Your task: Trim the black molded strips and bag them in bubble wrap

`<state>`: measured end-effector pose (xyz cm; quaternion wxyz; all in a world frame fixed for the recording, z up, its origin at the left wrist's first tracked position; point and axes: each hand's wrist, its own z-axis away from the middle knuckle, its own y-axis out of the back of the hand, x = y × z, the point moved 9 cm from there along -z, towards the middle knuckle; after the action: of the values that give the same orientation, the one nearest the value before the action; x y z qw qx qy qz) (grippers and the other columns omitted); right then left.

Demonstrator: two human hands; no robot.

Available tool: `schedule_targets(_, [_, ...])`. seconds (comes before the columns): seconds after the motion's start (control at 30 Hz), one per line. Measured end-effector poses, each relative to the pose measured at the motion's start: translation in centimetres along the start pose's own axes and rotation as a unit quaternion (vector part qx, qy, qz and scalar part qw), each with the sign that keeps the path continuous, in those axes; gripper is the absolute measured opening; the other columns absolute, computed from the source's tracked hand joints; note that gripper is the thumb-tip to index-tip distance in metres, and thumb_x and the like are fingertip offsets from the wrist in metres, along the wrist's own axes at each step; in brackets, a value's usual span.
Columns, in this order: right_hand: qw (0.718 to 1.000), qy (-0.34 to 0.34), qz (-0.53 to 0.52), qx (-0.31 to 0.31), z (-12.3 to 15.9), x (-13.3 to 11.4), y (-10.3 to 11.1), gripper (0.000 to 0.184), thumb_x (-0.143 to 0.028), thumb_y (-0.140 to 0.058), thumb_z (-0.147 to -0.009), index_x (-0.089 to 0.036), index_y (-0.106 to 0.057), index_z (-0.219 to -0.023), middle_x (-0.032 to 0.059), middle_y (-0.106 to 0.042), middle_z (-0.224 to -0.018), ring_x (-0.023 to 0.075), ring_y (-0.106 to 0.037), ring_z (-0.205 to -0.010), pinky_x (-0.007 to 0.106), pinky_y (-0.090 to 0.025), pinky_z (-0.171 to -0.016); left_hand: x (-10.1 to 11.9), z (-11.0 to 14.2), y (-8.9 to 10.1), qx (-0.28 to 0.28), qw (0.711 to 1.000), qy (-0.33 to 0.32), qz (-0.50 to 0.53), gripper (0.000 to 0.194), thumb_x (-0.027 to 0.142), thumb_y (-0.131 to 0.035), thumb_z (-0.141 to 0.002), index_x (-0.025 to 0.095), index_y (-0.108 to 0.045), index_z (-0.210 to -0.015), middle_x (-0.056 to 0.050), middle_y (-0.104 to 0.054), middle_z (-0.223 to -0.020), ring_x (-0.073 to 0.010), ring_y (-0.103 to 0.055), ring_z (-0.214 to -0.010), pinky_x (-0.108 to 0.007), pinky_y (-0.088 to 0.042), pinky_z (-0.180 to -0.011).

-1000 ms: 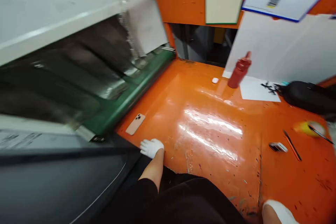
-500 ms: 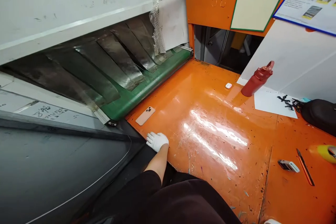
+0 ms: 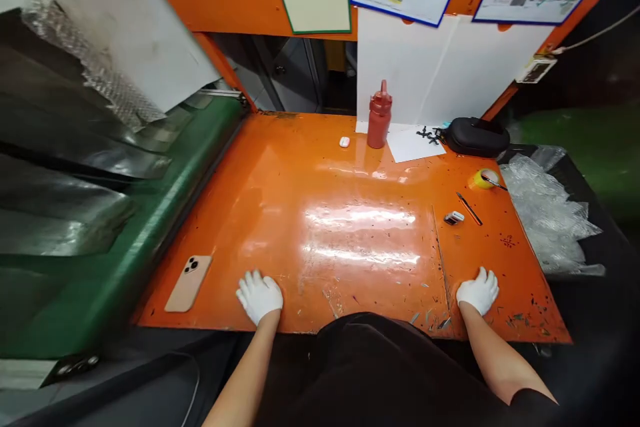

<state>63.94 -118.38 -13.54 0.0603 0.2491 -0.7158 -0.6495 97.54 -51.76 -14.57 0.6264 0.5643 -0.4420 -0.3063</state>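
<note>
My left hand (image 3: pixel 259 296), in a white glove, rests palm down near the front edge of the orange table (image 3: pixel 270 213). Its fingers are spread and hold nothing. To its left lies a phone (image 3: pixel 189 284) with its cameras facing up. Farther right, my right hand (image 3: pixel 479 291), gloved in white too, lies on the tabletop with its fingers apart and nothing in them. Beyond that hand are a small white-and-dark object (image 3: pixel 454 218), a slim orange-and-black knife or pen (image 3: pixel 469 209) and a yellow tape roll (image 3: pixel 484 179).
A green conveyor belt (image 3: pixel 170 203) with hanging plastic strips runs along the left. At the back stand a red bottle (image 3: pixel 379 121), a small white case (image 3: pixel 345 142) and a black case (image 3: pixel 477 136). Clear plastic bags (image 3: pixel 545 207) fill a dark container at the right.
The view has swung right, away from the conveyor. My right hand has come into view on the table. My left hand stays spread near the table's front edge, by the phone.
</note>
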Motion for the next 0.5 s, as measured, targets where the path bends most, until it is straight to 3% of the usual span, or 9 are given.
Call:
schedule_targets(0.07, [1.000, 0.009, 0.009, 0.011, -0.1, 0.5, -0.1, 0.053, -0.019, -0.043, -0.101, -0.011, -0.050, -0.153, 0.0223, -0.044, -0.161, 0.0358, -0.035, -0.154, 0.058, -0.030, -0.128, 3.0, 0.1, -1.3, -0.039, 0.985, -0.170, 0.003, 0.060, 0.032, -0.026, -0.105, 0.005, -0.053, -0.152, -0.021, -0.046, -0.164, -0.0354, -0.032, -0.158, -0.054, -0.023, -0.132])
schedule_targets(0.17, [0.992, 0.101, 0.039, -0.059, -1.6, -1.6, -1.5, 0.061, -0.013, -0.042, -0.093, -0.013, -0.054, -0.153, 0.0195, -0.045, -0.163, 0.0339, -0.040, -0.152, 0.050, -0.034, -0.126, 6.1, 0.8, -3.3, -0.077, 0.934, -0.348, -0.004, 0.063, 0.031, -0.025, -0.105, -0.002, -0.054, -0.151, -0.024, -0.049, -0.162, -0.0366, -0.037, -0.156, -0.054, -0.024, -0.133])
schedule_targets(0.27, [0.983, 0.124, 0.082, -0.112, -4.7, -3.8, -1.5, 0.070, -0.016, -0.044, -0.092, -0.016, -0.046, -0.161, 0.0200, -0.032, -0.172, 0.0373, -0.050, -0.142, 0.052, -0.045, -0.113, 8.6, 1.4, -5.0, -0.114, 0.894, -0.433, -0.002, 0.063, 0.029, -0.028, -0.105, -0.002, -0.053, -0.153, -0.023, -0.047, -0.164, -0.0360, -0.040, -0.156, -0.053, -0.026, -0.133])
schedule_targets(0.37, [0.985, 0.116, 0.068, -0.104, -9.7, -6.7, -0.1, 0.075, -0.028, -0.047, -0.097, -0.016, -0.030, -0.169, 0.0202, -0.022, -0.175, 0.0359, -0.058, -0.131, 0.049, -0.048, -0.106, 11.9, 3.1, -5.8, -0.143, 0.859, -0.492, 0.010, 0.061, 0.030, -0.033, -0.105, 0.001, -0.052, -0.156, -0.021, -0.045, -0.166, -0.0355, -0.040, -0.156, -0.054, -0.028, -0.132])
schedule_targets(0.43, [0.980, 0.140, 0.049, -0.131, -13.0, -9.4, 0.1, 0.074, -0.033, -0.049, -0.099, -0.015, -0.029, -0.168, 0.0211, -0.027, -0.173, 0.0348, -0.056, -0.134, 0.046, -0.046, -0.109, 14.4, 5.0, -6.1, -0.155, 0.836, -0.527, 0.017, 0.060, 0.031, -0.035, -0.106, 0.004, -0.051, -0.157, -0.019, -0.044, -0.167, -0.0350, -0.038, -0.157, -0.054, -0.028, -0.133])
schedule_targets(0.5, [0.964, 0.179, 0.040, -0.192, -15.6, -12.2, -0.6, 0.063, -0.032, -0.052, -0.100, -0.015, -0.044, -0.160, 0.0200, -0.047, -0.160, 0.0306, -0.056, -0.132, 0.039, -0.044, -0.110, 16.9, 7.1, -6.3, -0.167, 0.815, -0.554, 0.020, 0.060, 0.031, -0.036, -0.107, 0.005, -0.049, -0.159, -0.019, -0.042, -0.168, -0.0348, -0.036, -0.158, -0.055, -0.027, -0.133])
